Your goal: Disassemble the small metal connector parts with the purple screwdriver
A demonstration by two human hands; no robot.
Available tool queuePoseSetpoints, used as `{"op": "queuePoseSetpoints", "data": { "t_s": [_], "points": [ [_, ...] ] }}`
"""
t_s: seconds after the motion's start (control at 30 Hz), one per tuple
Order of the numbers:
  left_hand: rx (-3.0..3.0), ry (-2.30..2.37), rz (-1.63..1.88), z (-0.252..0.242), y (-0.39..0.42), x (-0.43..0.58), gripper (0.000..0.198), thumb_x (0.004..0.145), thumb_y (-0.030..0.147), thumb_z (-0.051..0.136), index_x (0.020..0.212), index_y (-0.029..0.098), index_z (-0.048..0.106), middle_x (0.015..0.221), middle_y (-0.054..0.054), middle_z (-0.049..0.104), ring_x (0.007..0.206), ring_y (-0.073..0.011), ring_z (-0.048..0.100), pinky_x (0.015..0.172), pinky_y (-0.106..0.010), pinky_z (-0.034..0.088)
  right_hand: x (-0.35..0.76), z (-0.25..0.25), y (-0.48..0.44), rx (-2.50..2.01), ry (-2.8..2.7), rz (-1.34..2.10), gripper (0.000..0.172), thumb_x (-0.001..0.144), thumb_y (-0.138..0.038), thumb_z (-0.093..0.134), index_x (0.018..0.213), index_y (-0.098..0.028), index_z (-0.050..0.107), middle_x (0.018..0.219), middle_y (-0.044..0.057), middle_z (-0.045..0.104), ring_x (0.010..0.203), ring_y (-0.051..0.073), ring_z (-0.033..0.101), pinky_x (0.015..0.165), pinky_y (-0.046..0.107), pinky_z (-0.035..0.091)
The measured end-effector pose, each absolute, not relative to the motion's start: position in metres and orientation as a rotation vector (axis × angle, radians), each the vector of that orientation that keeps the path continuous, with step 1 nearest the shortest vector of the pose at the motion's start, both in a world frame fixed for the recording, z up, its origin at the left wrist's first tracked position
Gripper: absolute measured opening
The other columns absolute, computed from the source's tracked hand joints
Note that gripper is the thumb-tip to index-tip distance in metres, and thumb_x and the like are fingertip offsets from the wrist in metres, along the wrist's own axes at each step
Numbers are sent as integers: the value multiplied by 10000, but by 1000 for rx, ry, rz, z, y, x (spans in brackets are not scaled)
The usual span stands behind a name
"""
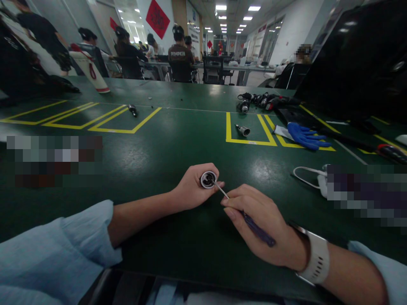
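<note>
My left hand (193,186) is closed around a small round metal housing (208,180), its open end facing me with dark parts inside. In my right hand (257,220) is a screwdriver (259,231) with a dark purple handle, gripped near the shaft. Its thin shaft slants up to the left, and the tip reaches into the housing's opening. What the tip touches inside is too small to make out. Both hands are above the green table (178,254), close to its front edge.
A metal cone-shaped part (244,131) lies inside a yellow-taped box, and a dark metal part (132,111) lies at another one. Farther right are a blue glove (307,135), several camera-like parts with cables (244,105), and a white cable (305,169). People sit at desks beyond.
</note>
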State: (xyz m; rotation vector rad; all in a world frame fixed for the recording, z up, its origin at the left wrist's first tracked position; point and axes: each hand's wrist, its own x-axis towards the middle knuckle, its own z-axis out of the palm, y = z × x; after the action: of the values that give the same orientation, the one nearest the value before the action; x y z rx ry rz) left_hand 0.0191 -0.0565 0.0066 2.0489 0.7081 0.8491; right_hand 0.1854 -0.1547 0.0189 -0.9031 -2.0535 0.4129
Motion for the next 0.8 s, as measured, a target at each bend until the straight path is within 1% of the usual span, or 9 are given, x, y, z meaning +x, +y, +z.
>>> {"op": "queuePoseSetpoints", "data": {
  "t_s": [0.23,0.47,0.8],
  "points": [
    [2073,679,850,8,-57,19,215,753,267,651,664,151,493,628,38,474,553,-80,436,512,-205,370,187,24,-154,-863,-2070,366,150,850,-99,479,942,-182,565,803,63,635,741,168,581,676,321,500],
    [2089,637,865,6,-57,20,194,738,209,652,654,151,486,621,43,472,550,-73,432,511,-202,359,185,21,-152,-884,-2066,384,144,840,-79,508,948,-150,571,863,86,636,804,172,579,730,320,495],
    [1996,673,886,11,-59,20,201,730,216,661,666,148,483,614,49,467,534,-66,427,491,-194,360,186,25,-152,-885,-2084,383,149,837,-91,510,937,-183,571,812,65,638,746,169,581,679,324,503]
  ]
}}
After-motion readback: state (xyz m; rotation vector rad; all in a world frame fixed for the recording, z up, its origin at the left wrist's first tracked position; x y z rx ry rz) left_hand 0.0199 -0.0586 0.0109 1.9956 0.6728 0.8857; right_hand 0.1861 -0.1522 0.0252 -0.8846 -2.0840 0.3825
